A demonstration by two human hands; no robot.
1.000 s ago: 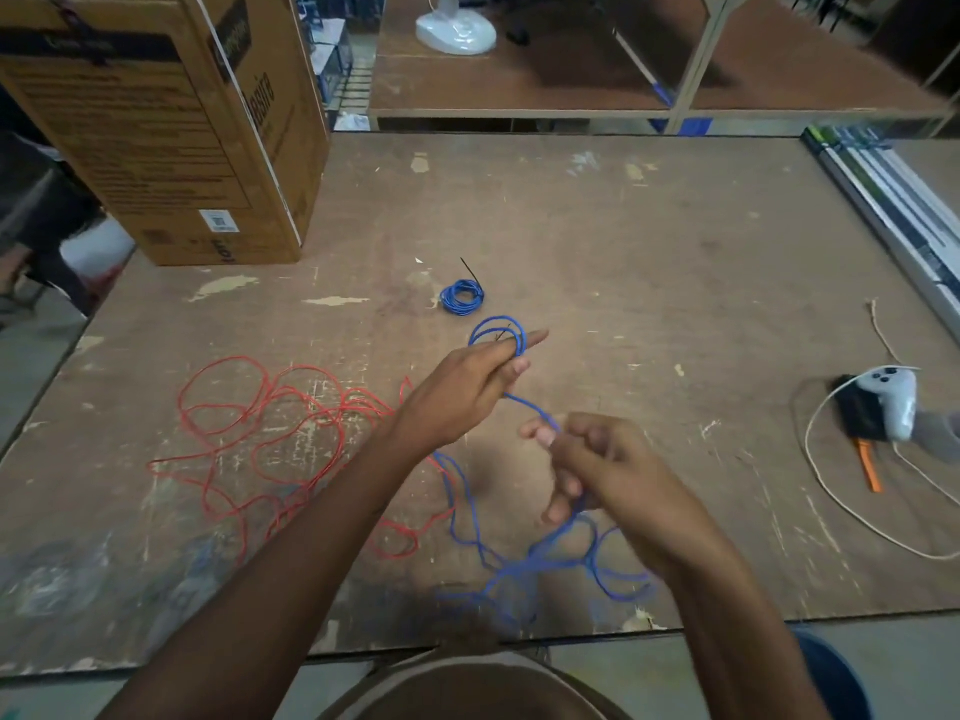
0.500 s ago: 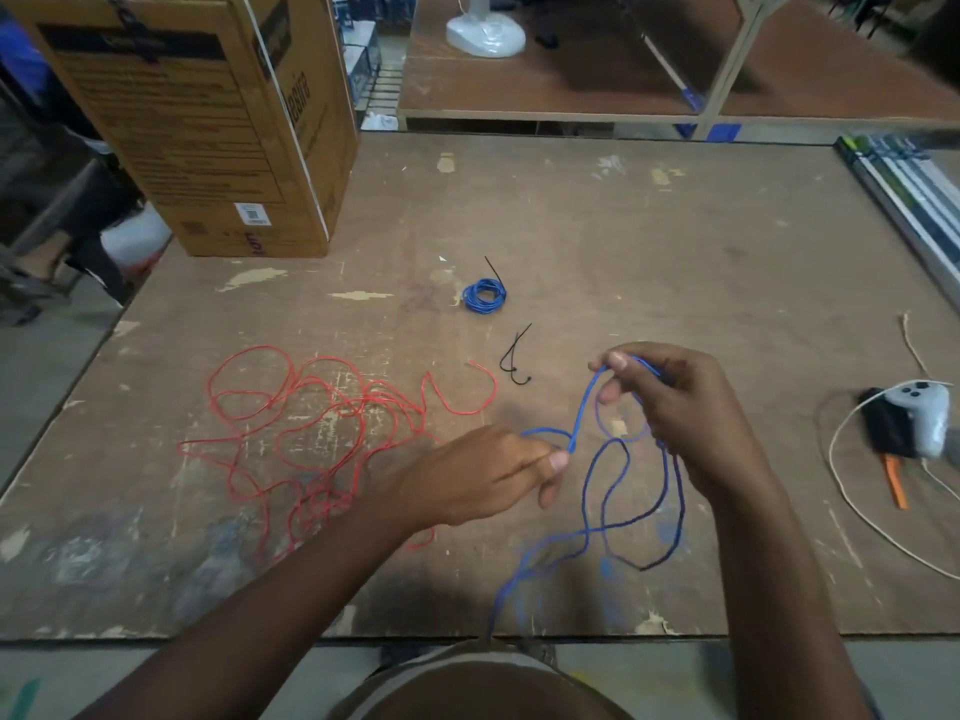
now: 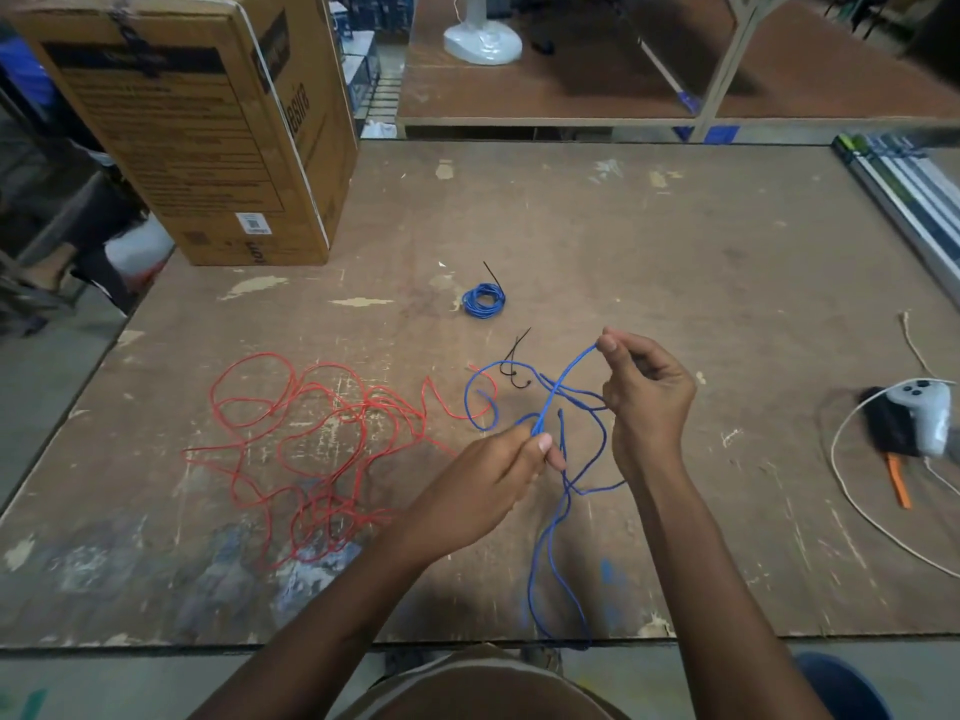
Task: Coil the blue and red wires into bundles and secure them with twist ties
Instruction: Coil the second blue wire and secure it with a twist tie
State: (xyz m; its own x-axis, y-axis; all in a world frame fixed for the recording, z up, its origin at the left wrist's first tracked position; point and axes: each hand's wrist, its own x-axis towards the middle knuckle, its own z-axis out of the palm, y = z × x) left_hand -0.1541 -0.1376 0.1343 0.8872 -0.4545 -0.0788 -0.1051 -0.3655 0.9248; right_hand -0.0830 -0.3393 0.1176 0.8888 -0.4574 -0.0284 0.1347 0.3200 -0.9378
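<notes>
Blue wire (image 3: 563,387), pinched taut between left hand (image 3: 498,472) and right hand (image 3: 641,392), looks light, springy, tangle-prone; best gripped near each loop's crossing.

A workshop: scuffed plywood workbench (image 3: 649,241), shipping carton (image 3: 208,127), metal racking (image 3: 727,70) behind.

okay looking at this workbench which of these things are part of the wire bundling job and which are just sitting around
Part of the job: loose blue wire pinched by left hand and right hand; red wire; finished blue coil; black twist ties.

Lying about: cardboard box; white controller; white cord; orange-handled tool.
</notes>
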